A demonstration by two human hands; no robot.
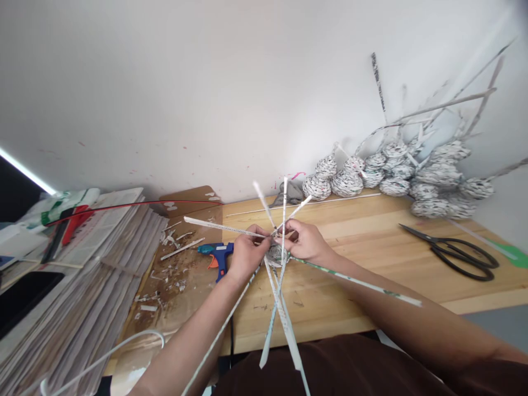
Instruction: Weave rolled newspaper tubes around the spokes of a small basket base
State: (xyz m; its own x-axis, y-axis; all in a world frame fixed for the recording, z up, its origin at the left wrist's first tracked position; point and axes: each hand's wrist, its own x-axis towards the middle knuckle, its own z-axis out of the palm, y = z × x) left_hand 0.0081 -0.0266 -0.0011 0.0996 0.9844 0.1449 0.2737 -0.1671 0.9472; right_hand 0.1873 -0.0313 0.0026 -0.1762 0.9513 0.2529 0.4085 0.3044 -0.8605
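Between my hands is a small woven piece of rolled paper strips [274,255], with several long strips fanning out in all directions. My left hand [249,252] pinches it at the left side, thumb and fingers closed near the centre. From the right, my right hand [304,240] closes its fingertips on the strips by the upper edge of the weave. One strip with green marks [355,279] runs out over my right forearm. Other strips [284,319] hang down toward my lap. My fingers partly cover the woven centre.
A blue glue gun [221,255] lies left of my hands, by paper scraps on brown cardboard [165,297]. Stacked newspapers [103,264] fill the left side. Several woven paper balls [347,182] line the wall. Black scissors [454,252] lie at the right.
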